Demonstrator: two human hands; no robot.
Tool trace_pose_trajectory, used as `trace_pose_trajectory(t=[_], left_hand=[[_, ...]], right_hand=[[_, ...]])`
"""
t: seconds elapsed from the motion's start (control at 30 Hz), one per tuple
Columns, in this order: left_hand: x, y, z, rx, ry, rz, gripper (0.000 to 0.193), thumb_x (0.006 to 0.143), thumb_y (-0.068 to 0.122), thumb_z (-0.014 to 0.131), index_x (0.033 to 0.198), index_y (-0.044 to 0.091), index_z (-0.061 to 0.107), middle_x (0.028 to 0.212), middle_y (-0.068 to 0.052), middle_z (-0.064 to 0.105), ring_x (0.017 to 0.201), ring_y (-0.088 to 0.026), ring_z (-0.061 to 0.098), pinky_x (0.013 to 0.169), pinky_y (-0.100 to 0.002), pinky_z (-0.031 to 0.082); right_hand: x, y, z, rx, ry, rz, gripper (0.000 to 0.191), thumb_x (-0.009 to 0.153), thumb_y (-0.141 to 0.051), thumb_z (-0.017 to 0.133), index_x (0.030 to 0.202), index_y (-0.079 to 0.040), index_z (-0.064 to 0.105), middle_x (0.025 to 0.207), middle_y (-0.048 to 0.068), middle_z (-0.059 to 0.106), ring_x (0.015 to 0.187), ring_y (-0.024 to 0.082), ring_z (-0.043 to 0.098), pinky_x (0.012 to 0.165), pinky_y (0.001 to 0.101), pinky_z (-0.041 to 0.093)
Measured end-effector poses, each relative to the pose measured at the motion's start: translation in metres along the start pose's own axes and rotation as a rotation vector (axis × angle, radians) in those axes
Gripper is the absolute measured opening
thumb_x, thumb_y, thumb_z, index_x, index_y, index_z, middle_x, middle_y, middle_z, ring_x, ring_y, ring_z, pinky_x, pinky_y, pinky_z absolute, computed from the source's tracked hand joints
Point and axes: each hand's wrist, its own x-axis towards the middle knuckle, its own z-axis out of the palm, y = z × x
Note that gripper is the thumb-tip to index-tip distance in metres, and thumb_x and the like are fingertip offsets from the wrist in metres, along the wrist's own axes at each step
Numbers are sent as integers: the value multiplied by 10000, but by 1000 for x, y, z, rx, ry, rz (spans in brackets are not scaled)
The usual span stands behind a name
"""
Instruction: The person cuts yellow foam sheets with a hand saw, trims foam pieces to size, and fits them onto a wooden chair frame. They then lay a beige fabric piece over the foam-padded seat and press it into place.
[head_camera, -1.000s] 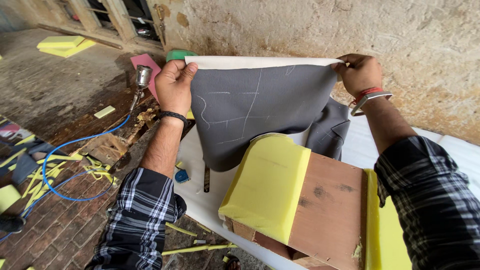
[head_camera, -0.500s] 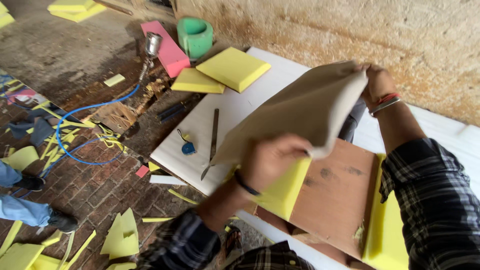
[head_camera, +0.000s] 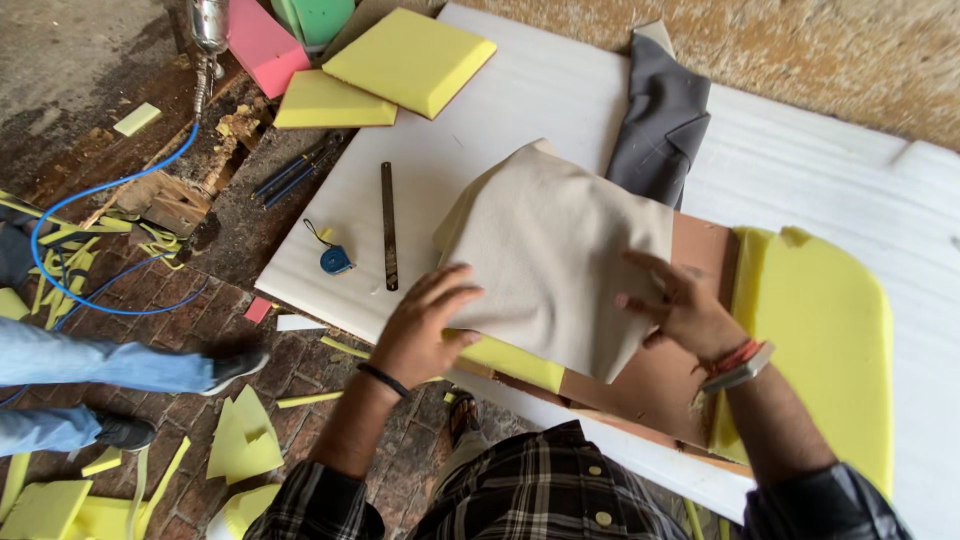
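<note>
Beige fabric piece is draped over the yellow foam pad on the wooden seat board, mid-table. Left hand and right hand both lie flat on it, grip released, fingers spread. Grey fabric sits just beyond.

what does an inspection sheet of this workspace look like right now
surface: white foam sheet on a brick floor.
job's things: beige fabric piece draped over a brown wooden board with yellow foam padding.
clutter: grey fabric piece, long metal blade, small blue tape measure, yellow foam squares, foam scraps.
grippers: left hand and right hand flat on the fabric, fingers spread.
cables: blue hose.
surroundings: rough plaster wall; another person's legs.
</note>
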Motion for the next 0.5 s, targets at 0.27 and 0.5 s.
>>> trace_pose_trajectory(t=[0.27,0.5], left_hand=[[-19,-38,5,-103,215,10,142,891,78,769,1029,105,772,1310,-101,712,1126,-206,720,892,-303,638],[-24,-52,-4,10,430,165,161,925,18,727,1065,82,774,1040,-66,764,942,-171,738,821,-289,638]], right_hand=[[-40,22,47,130,67,-159,351,929,-112,676,1277,-96,719,875,43,706,755,93,622,676,246,536],[-60,30,27,451,256,-141,246,966,9,587,1148,-23,751,992,23,727,888,77,636,838,208,512]])
